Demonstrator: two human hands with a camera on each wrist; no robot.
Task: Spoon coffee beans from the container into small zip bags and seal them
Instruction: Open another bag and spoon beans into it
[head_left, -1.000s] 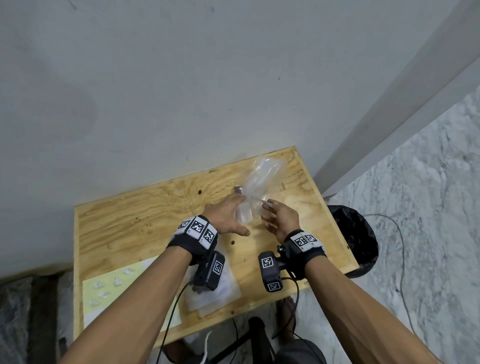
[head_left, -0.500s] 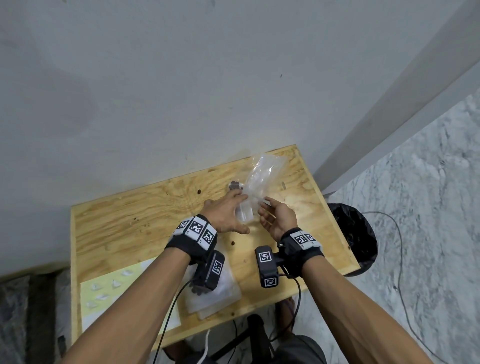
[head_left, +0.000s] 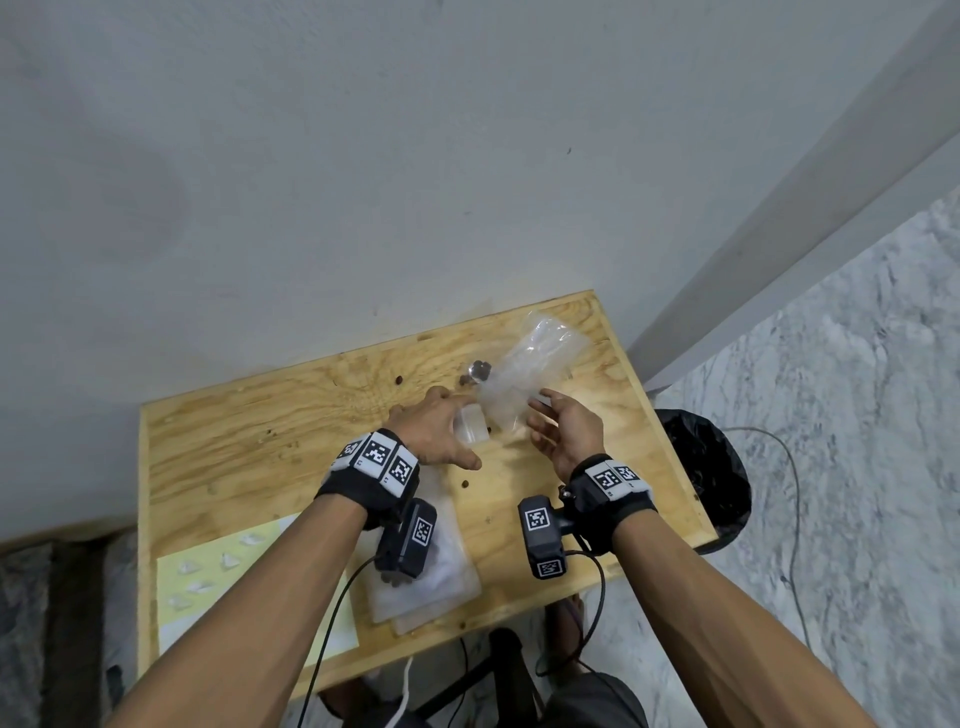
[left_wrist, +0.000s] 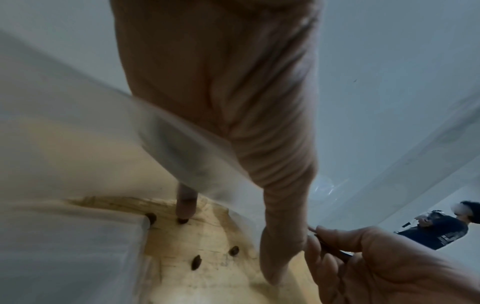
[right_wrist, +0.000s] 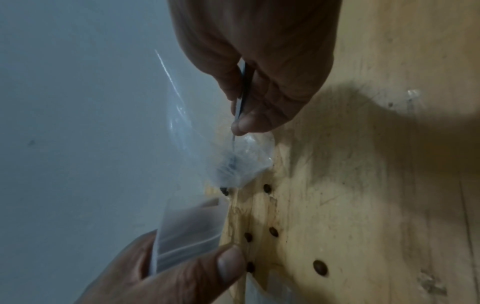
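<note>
Over the wooden table my left hand pinches a small clear zip bag between thumb and fingers; the right wrist view shows this bag low on the left. My right hand pinches the thin handle of a metal spoon. The spoon's bowl end shows blurred through a large clear plastic bag that lies toward the back right corner. Loose coffee beans lie scattered on the wood beneath both hands. Whether the spoon carries beans is hidden.
A stack of empty zip bags lies near the table's front edge. A pale yellow sheet with small white pieces sits front left. A black-lined bin stands right of the table. The wall is close behind. A person stands far off.
My left hand has drawn the small zip bag slightly back and left, clear of the large plastic bag. The right hand and spoon have hardly moved.
</note>
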